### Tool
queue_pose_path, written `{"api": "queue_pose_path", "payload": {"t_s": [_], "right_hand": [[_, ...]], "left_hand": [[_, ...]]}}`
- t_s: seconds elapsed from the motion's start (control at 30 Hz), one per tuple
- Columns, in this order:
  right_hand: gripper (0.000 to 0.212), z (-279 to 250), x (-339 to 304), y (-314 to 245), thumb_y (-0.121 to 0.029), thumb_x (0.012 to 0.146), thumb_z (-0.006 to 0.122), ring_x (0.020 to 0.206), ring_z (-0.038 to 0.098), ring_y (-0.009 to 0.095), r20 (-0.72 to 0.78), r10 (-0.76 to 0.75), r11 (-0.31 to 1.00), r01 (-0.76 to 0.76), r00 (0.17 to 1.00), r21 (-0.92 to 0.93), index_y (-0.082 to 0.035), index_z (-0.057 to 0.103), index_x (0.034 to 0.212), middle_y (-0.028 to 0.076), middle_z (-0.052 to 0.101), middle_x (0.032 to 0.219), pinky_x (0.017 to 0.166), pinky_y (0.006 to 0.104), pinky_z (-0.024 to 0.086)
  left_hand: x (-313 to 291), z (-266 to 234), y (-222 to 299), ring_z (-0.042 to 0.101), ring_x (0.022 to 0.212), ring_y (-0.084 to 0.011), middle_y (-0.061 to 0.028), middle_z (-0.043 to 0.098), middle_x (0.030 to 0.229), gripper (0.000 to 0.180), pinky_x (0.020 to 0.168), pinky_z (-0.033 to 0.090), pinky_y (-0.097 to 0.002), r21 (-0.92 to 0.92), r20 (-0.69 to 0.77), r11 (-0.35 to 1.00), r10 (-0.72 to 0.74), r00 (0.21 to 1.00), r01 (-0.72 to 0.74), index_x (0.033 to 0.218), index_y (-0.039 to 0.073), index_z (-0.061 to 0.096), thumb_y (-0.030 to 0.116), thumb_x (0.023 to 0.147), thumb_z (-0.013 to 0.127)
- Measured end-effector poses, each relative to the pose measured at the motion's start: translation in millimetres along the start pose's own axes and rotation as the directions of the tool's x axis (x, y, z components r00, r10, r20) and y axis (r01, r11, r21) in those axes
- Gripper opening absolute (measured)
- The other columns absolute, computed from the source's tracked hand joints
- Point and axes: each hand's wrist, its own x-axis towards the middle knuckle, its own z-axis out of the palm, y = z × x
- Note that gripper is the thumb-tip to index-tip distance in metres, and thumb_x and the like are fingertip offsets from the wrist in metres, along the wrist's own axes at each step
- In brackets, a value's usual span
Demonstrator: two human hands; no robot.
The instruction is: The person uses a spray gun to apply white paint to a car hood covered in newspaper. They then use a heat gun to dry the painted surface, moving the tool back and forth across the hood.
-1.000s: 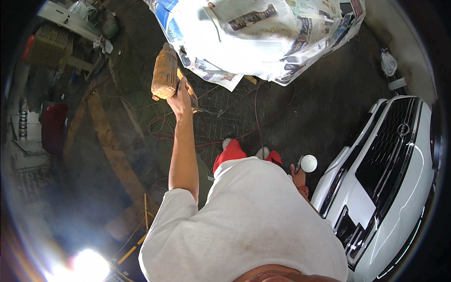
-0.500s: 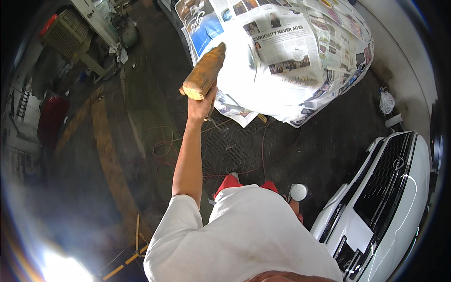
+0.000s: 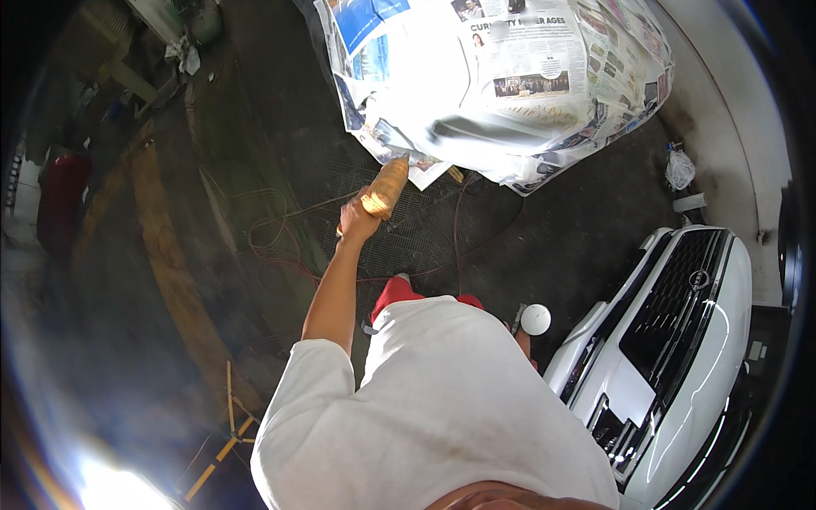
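The left hand (image 3: 357, 223) is raised on an outstretched arm, its grip closed around the lower end of a tan, tapering bundle (image 3: 385, 187) that looks like a rolled cloth or a roll of brown paper; which of the two cannot be told. The bundle is yellowish-brown, thicker near the hand and narrowing toward its far tip, slightly blurred, and it points up and away toward the lower edge of a vehicle masked in newspaper (image 3: 510, 85). Its tip lies just beside the hanging sheets, near a loose flap of paper; whether they touch cannot be told. The newspaper wrapping is white and grey with coloured printed patches, creased and draped over a rounded body. The right hand (image 3: 520, 327) is low at the person's side, mostly hidden behind the white shirt (image 3: 442, 408), and it holds a tool topped by a small round white cup (image 3: 535, 320); how tightly that grip closes cannot be told. Red trousers (image 3: 399, 293) show below the shirt. A thin reddish hose (image 3: 280, 246) loops over the dark floor (image 3: 212, 170), and a white car front with a black grille (image 3: 680, 314) stands to the person's right.
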Motion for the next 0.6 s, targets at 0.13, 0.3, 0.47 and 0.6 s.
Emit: {"api": "queue_pose_path", "payload": {"t_s": [0.13, 0.3, 0.47, 0.6], "right_hand": [[0.054, -5.7, -4.9, -1.6, -0.034, 0.094, 0.073, 0.116, 0.059, 0.053, -0.085, -0.111, 0.993, 0.108, 0.99, -0.044, 0.005, 0.058, 0.128, 0.034, 0.064, 0.121, 0.099, 0.0526, 0.049], [0.062, -19.5, -6.5, -14.8, -0.033, 0.095, 0.073, 0.127, 0.053, 0.053, -0.025, -0.111, 0.993, 0.11, 0.993, -0.047, 0.006, 0.051, 0.138, 0.034, 0.059, 0.134, 0.108, 0.0504, 0.044], [0.063, -28.0, -6.2, -15.7, -0.033, 0.095, 0.073, 0.128, 0.053, 0.052, -0.003, -0.112, 0.99, 0.112, 0.994, -0.083, 0.006, 0.051, 0.139, 0.034, 0.058, 0.135, 0.108, 0.0502, 0.044], [0.064, -31.4, -5.2, -13.0, -0.033, 0.095, 0.073, 0.129, 0.052, 0.052, 0.006, -0.118, 0.987, 0.118, 0.993, -0.105, 0.006, 0.05, 0.139, 0.034, 0.057, 0.135, 0.109, 0.05, 0.043]], "left_hand": [[-24.7, 55.4, -36.7, 0.073, 0.078, -0.0246, -0.01, 0.073, 0.086, 0.039, 0.072, 0.058, -0.0396, -0.206, 0.151, 0.794, -0.551, 0.821, 0.571, 0.109, 0.006, 0.067, 0.028, 0.083, 0.085], [-13.1, 61.6, -16.3, 0.059, 0.063, -0.0159, -0.0053, 0.06, 0.073, 0.019, 0.06, 0.054, -0.0329, -0.848, 0.438, -0.098, -0.683, 0.584, 0.521, 0.085, 0.006, 0.06, 0.016, 0.094, 0.072], [-8.7, 49.2, 18.0, 0.057, 0.066, -0.0148, -0.0029, 0.055, 0.076, 0.011, 0.064, 0.056, -0.0341, -0.876, 0.466, -0.162, -0.523, 0.714, 0.453, 0.086, 0.008, 0.056, 0.011, 0.091, 0.065], [-6.1, 42.1, 30.7, 0.057, 0.067, -0.0146, -0.0028, 0.055, 0.076, 0.014, 0.066, 0.057, -0.0351, -0.875, 0.471, -0.151, -0.488, 0.735, 0.46, 0.084, 0.01, 0.055, 0.013, 0.089, 0.067]]}}
